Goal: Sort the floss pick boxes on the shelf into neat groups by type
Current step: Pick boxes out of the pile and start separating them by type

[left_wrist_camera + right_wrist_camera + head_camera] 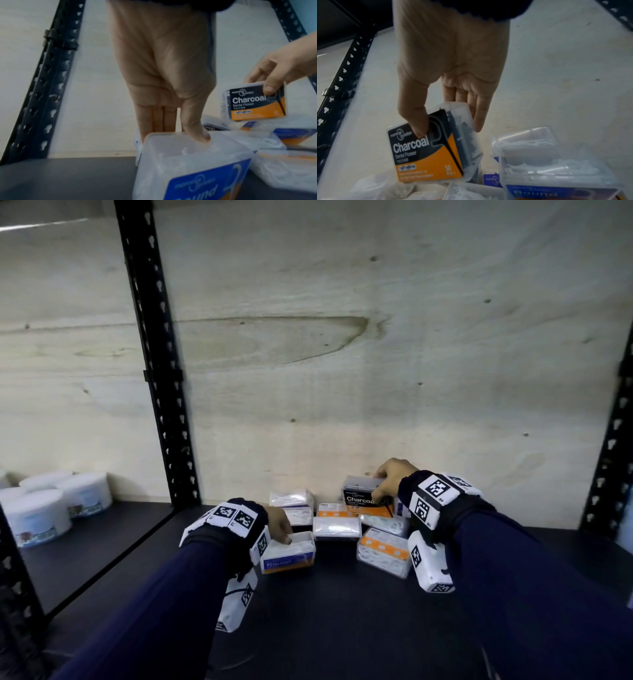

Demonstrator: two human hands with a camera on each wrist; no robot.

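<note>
Fingers of the right hand (388,474) pinch a Charcoal box (367,497) above the pile of floss pick boxes (337,527) on the dark shelf (342,611); the left hand (279,523) grips a blue-labelled box (289,553) standing at the pile's left edge.

A pale plywood back wall (376,354) stands behind a dark shelf board (342,611), framed by black slotted uprights (154,354); white tubs (51,508) sit far left
</note>
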